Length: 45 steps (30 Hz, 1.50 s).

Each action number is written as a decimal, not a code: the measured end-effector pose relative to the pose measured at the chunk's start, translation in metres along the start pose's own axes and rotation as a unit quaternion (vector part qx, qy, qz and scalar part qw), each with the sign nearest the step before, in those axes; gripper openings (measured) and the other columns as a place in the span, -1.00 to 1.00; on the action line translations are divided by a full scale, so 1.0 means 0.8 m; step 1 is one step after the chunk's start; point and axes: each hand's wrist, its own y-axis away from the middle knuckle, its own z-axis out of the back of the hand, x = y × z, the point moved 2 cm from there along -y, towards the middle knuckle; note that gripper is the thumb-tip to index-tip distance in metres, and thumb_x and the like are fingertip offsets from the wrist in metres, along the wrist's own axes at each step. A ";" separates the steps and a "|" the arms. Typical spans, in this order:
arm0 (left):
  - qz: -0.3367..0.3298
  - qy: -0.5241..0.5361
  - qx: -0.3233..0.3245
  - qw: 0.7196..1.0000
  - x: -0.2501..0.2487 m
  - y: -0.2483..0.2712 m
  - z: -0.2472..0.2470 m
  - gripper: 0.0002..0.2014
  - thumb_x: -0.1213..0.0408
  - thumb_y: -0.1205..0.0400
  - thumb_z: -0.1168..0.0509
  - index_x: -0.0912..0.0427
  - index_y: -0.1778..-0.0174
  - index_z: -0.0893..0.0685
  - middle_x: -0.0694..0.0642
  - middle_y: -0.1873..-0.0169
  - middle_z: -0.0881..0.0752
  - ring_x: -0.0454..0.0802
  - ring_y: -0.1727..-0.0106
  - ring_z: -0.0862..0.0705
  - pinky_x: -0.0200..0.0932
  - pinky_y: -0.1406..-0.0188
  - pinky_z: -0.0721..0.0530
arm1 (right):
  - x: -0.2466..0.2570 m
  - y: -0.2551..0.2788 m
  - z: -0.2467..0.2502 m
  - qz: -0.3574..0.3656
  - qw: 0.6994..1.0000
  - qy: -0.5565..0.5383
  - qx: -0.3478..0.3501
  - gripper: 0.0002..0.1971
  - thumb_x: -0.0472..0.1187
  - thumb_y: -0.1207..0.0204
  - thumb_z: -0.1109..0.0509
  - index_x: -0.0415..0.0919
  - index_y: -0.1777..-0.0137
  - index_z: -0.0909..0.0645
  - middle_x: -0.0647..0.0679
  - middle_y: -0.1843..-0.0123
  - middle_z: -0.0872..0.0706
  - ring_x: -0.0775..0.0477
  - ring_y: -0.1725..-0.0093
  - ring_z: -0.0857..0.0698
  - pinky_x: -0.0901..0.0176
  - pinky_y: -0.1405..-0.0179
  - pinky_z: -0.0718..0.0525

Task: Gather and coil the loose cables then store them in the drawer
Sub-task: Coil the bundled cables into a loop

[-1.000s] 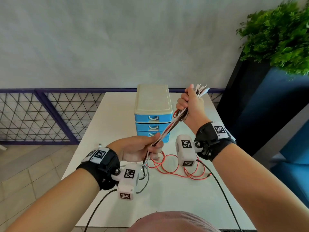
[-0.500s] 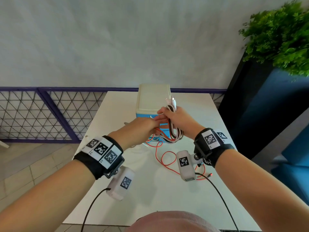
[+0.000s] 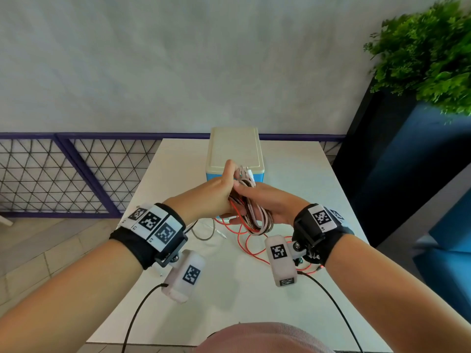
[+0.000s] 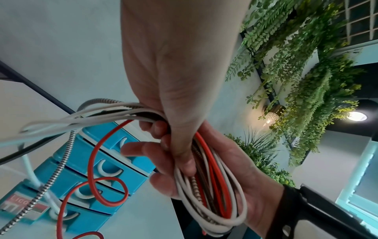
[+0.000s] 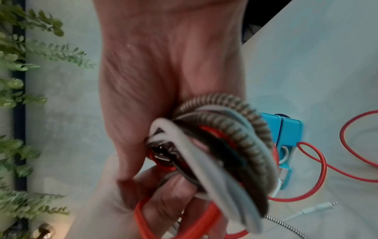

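Both hands meet above the white table [image 3: 293, 159], in front of the blue drawer unit [image 3: 235, 149]. A looped bundle of white, red and braided cables [image 3: 254, 217] hangs between them. My right hand [image 3: 265, 202] grips the loops [image 4: 212, 194] with its fingers curled round them [image 5: 225, 145]. My left hand [image 3: 216, 192] holds the same bundle from the left, its fingers closed over the strands [image 4: 143, 113]. White plug ends [image 3: 246, 173] stick up above the hands. The loose red cable [image 3: 252, 248] trails down onto the table, with a braided tail [image 3: 204, 236] beside it.
The drawer unit [image 4: 85, 169] has several blue drawers with white handles, all closed. A purple mesh railing [image 3: 76, 174] runs behind the table on the left. A dark planter with green foliage [image 3: 428, 54] stands to the right. A white plug [image 5: 319, 207] lies on the table.
The hands, apart with the cables stretched between them a second ago, have come together in front of the drawers. The straight run is now folded into loops held by both hands.
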 end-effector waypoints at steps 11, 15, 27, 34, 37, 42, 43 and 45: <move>0.064 0.016 0.131 0.989 0.008 -0.009 0.013 -0.35 0.18 -0.41 -0.52 -0.07 -0.11 -0.13 0.15 0.22 -0.72 -0.03 0.34 -0.54 -0.05 0.32 -0.61 | -0.005 0.006 0.005 -0.020 0.993 0.079 0.087 -0.79 -0.29 -0.65 -0.31 -0.39 -0.20 -0.59 -0.24 0.02 -0.78 0.09 0.29 -0.74 0.27 0.21 -0.76; 0.069 0.145 0.245 0.956 0.016 0.000 0.024 -0.35 0.20 -0.40 -0.54 -0.11 -0.11 -0.16 0.17 0.00 -0.80 -0.04 0.14 -0.67 -0.02 -0.03 -0.65 | -0.005 0.011 0.007 -0.020 0.991 0.093 0.094 -0.89 -0.34 -0.63 -0.33 -0.33 -0.09 -0.61 -0.14 0.15 -0.82 0.14 0.38 -0.69 0.32 0.35 -0.72; 0.217 0.321 0.251 0.887 0.044 0.011 0.017 -0.50 -0.21 -0.66 0.06 0.16 0.23 -0.49 -0.04 0.64 -0.30 -0.14 0.62 -0.22 -0.31 0.56 -0.36 | 0.003 0.009 0.024 0.025 0.979 0.197 -0.053 -0.87 -0.25 -0.60 -0.41 -0.33 0.07 -0.69 -0.22 0.16 -0.81 -0.01 0.25 -0.76 0.12 0.07 -0.76; 0.176 0.377 0.176 0.892 0.049 0.007 0.012 -0.58 -0.10 -0.71 0.01 0.13 0.25 -0.48 -0.04 0.56 -0.25 -0.12 0.56 -0.15 -0.35 0.58 -0.30 | -0.011 0.005 0.016 0.027 0.991 0.118 -0.048 -0.87 -0.25 -0.66 -0.33 -0.33 0.02 -0.58 -0.15 0.31 -0.67 0.01 0.43 -0.65 0.16 0.36 -0.71; 0.189 0.479 0.222 0.828 0.052 0.018 0.005 -0.52 -0.13 -0.69 0.07 0.17 0.24 -0.53 -0.01 0.58 -0.39 -0.12 0.59 -0.35 -0.31 0.42 -0.55 | -0.008 0.000 0.026 0.058 0.986 0.110 -0.110 -0.91 -0.31 -0.64 -0.32 -0.30 0.08 -0.58 -0.08 0.41 -0.59 0.05 0.49 -0.52 0.24 0.42 -0.63; 0.140 0.557 0.235 0.784 0.059 0.032 0.000 -0.60 -0.05 -0.70 0.07 0.11 0.28 -0.48 -0.07 0.56 -0.35 -0.16 0.57 -0.35 -0.17 0.08 -0.69 | -0.006 -0.007 0.049 0.084 0.974 0.114 -0.177 -0.87 -0.29 -0.64 -0.32 -0.26 0.15 -0.57 -0.12 0.40 -0.57 0.02 0.51 -0.51 0.20 0.42 -0.60; 0.135 0.548 0.224 0.795 0.057 0.032 -0.002 -0.63 -0.04 -0.70 0.06 0.10 0.27 -0.45 -0.08 0.55 -0.32 -0.18 0.58 -0.31 -0.22 0.19 -0.64 | -0.006 -0.007 0.051 0.081 0.974 0.111 -0.178 -0.88 -0.28 -0.64 -0.32 -0.27 0.14 -0.57 -0.13 0.39 -0.56 0.01 0.50 -0.51 0.20 0.42 -0.60; 0.146 0.530 0.176 0.817 0.053 0.029 -0.005 -0.65 -0.01 -0.72 0.05 0.09 0.27 -0.42 -0.07 0.53 -0.26 -0.18 0.58 -0.24 -0.30 0.39 -0.48 | -0.006 -0.009 0.050 0.082 0.979 0.071 -0.170 -0.87 -0.22 -0.64 -0.33 -0.27 0.08 -0.57 -0.13 0.36 -0.56 0.01 0.48 -0.51 0.20 0.41 -0.59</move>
